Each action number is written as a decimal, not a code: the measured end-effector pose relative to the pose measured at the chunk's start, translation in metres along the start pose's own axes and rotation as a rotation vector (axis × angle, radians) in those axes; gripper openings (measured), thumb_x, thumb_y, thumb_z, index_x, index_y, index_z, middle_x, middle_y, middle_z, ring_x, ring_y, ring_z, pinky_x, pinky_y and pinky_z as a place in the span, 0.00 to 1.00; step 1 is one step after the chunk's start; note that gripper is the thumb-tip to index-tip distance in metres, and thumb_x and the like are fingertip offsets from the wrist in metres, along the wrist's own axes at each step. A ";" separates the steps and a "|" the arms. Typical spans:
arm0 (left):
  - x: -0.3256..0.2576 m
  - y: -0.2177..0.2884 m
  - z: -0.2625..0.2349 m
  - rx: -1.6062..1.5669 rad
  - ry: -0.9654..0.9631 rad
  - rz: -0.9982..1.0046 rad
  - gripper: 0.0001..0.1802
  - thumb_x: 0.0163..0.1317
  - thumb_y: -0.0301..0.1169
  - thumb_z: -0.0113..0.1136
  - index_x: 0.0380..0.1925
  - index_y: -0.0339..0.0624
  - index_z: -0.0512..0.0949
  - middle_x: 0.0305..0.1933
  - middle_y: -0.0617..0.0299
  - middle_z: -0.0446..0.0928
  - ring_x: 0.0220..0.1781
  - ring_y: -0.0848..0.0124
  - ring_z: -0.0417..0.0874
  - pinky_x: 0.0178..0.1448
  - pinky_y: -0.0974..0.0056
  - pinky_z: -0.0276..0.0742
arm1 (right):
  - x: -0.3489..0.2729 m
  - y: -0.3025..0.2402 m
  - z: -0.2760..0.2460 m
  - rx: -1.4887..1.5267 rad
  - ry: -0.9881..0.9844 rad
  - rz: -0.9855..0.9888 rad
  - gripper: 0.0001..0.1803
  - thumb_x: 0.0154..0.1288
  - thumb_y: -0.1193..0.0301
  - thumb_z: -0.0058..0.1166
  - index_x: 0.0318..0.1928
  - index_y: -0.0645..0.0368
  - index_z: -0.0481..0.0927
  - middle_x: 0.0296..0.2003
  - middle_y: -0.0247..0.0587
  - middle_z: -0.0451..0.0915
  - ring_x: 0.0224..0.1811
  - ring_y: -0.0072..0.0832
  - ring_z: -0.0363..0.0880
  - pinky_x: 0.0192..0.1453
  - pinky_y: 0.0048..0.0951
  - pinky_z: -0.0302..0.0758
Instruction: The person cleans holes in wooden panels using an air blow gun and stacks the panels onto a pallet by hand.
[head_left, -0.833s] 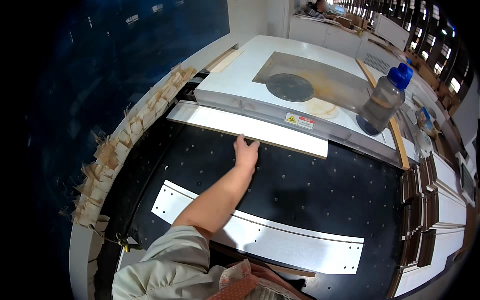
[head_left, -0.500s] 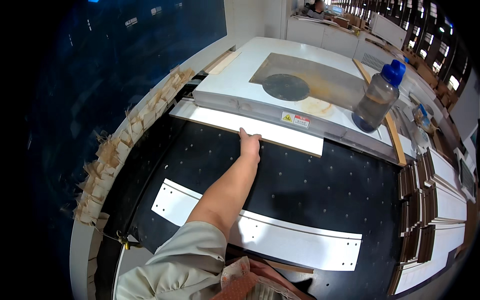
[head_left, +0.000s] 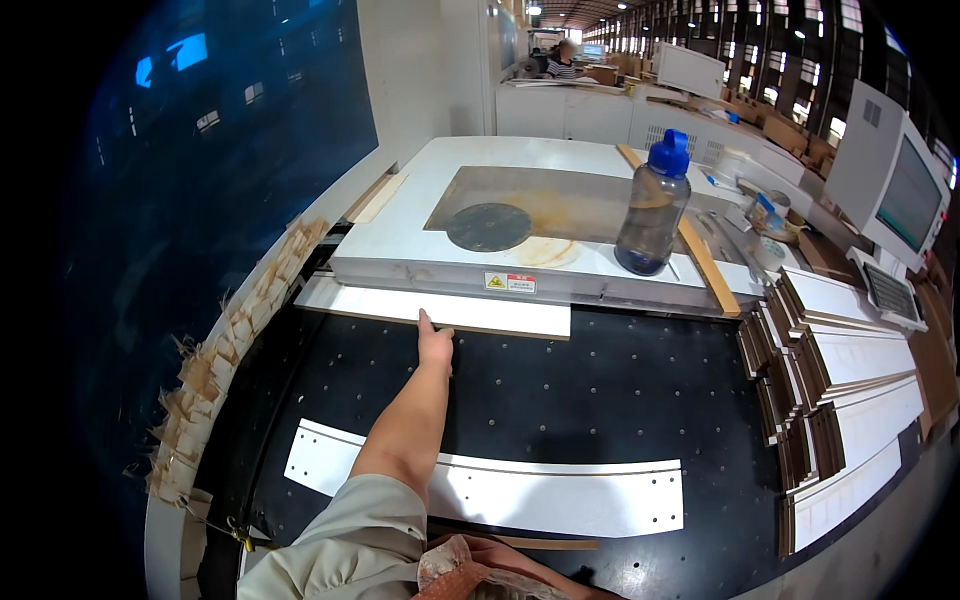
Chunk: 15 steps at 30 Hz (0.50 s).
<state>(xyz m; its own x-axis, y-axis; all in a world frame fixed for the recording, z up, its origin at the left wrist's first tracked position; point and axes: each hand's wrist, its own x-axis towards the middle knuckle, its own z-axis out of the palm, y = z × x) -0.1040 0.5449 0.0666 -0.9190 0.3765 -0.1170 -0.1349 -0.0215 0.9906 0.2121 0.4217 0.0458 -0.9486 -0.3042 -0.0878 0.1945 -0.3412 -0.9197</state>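
My left hand (head_left: 435, 345) reaches forward and closes on the near edge of a narrow white board (head_left: 500, 314). A finger shows on top of the board, while the other fingers are partly hidden. This board lies along the front of a white machine housing (head_left: 420, 273). Closer to me, beneath my forearm, a second white panel (head_left: 570, 490) rests on the black table (head_left: 560, 400). It has a groove along its far side and small drilled holes, and my arm covers part of it. My right hand is out of view.
A blue-capped bottle (head_left: 652, 215) and a wooden strip (head_left: 708, 265) are on the housing. Stacked white panels (head_left: 850, 400) stand at the right, below a monitor and keyboard (head_left: 885, 290). Ragged edging strips (head_left: 225, 350) line the left side. A person (head_left: 563, 62) is far back.
My view has tilted up and turned right, so everything sits lower and further left. My left hand stays at the edge of the narrow board, with no clear movement against the housing.
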 end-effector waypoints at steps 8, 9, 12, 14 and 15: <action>-0.004 0.004 -0.003 -0.165 -0.059 0.015 0.45 0.54 0.16 0.46 0.69 0.45 0.36 0.72 0.42 0.39 0.74 0.57 0.44 0.71 0.63 0.44 | 0.005 0.000 -0.007 0.004 0.019 -0.012 0.15 0.63 0.76 0.48 0.51 0.62 0.73 0.47 0.39 0.75 0.52 0.25 0.70 0.57 0.28 0.65; -0.005 0.007 0.000 -0.137 -0.048 -0.014 0.44 0.55 0.17 0.46 0.69 0.44 0.36 0.72 0.43 0.41 0.74 0.57 0.44 0.71 0.63 0.44 | 0.005 0.001 -0.007 0.008 0.024 -0.012 0.15 0.63 0.76 0.48 0.51 0.62 0.73 0.47 0.39 0.75 0.52 0.25 0.70 0.57 0.28 0.65; -0.004 0.002 -0.001 -0.107 -0.069 0.001 0.44 0.55 0.17 0.47 0.69 0.43 0.37 0.72 0.41 0.41 0.73 0.56 0.46 0.71 0.62 0.45 | 0.006 0.004 -0.005 0.010 0.029 -0.019 0.15 0.63 0.76 0.48 0.51 0.62 0.73 0.47 0.39 0.75 0.52 0.25 0.70 0.57 0.28 0.65; 0.000 -0.007 -0.006 -0.122 -0.074 0.017 0.45 0.55 0.18 0.48 0.69 0.43 0.37 0.71 0.41 0.41 0.73 0.55 0.47 0.71 0.61 0.46 | 0.007 0.009 -0.002 0.014 0.032 -0.029 0.15 0.63 0.76 0.48 0.51 0.62 0.73 0.47 0.39 0.75 0.51 0.25 0.70 0.57 0.28 0.65; 0.004 -0.012 -0.014 -0.154 -0.087 0.005 0.45 0.55 0.18 0.49 0.69 0.42 0.37 0.71 0.41 0.41 0.73 0.55 0.47 0.71 0.62 0.45 | 0.006 0.009 0.001 0.010 0.025 -0.030 0.15 0.63 0.76 0.48 0.50 0.62 0.73 0.47 0.39 0.75 0.51 0.25 0.70 0.57 0.28 0.65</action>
<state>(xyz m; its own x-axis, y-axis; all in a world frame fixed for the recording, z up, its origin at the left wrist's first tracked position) -0.1114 0.5339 0.0532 -0.8850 0.4549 -0.0987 -0.1917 -0.1630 0.9678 0.2080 0.4158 0.0374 -0.9599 -0.2714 -0.0700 0.1685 -0.3591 -0.9180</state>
